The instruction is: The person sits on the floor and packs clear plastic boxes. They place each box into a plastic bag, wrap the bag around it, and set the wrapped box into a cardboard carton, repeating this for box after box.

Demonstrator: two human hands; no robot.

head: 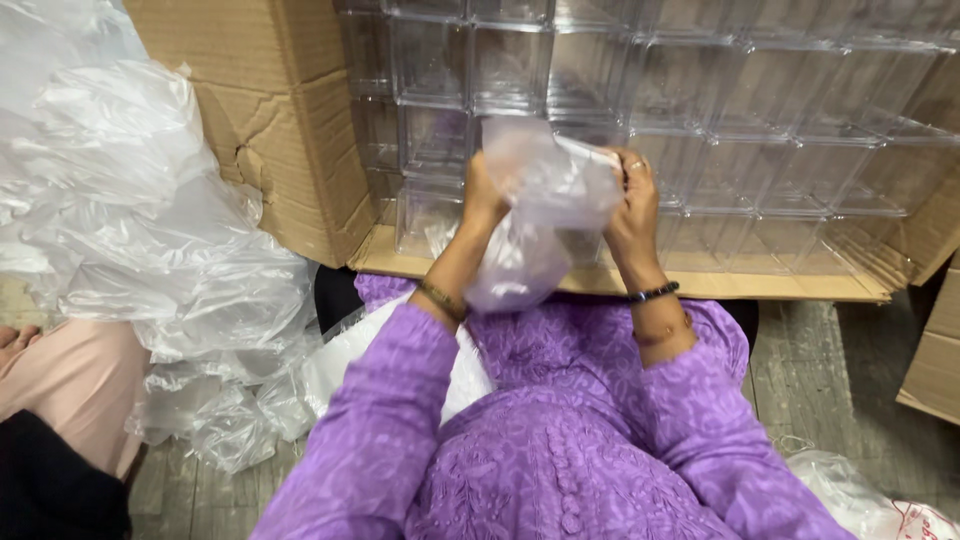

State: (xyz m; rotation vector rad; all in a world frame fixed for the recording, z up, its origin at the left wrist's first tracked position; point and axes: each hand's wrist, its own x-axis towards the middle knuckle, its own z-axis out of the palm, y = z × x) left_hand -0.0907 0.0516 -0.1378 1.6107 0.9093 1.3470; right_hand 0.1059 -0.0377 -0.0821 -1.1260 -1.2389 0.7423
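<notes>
Both of my hands are raised in front of me, gripping a clear plastic bag (540,215) that wraps a clear plastic box. My left hand (482,195) grips the bag's left side. On the bag's right side, my right hand (633,205) pinches its top edge. The bag hangs down between my wrists, over my purple sleeves. Right behind it stands a large cardboard carton (290,120) lying open on its side, filled with stacked clear plastic boxes (700,110).
A heap of crumpled clear plastic bags (130,230) lies at my left. Another person's leg in pink (60,390) shows at the lower left. A second carton's corner (935,360) stands at the right. A loose bag (860,495) lies on the wooden floor at lower right.
</notes>
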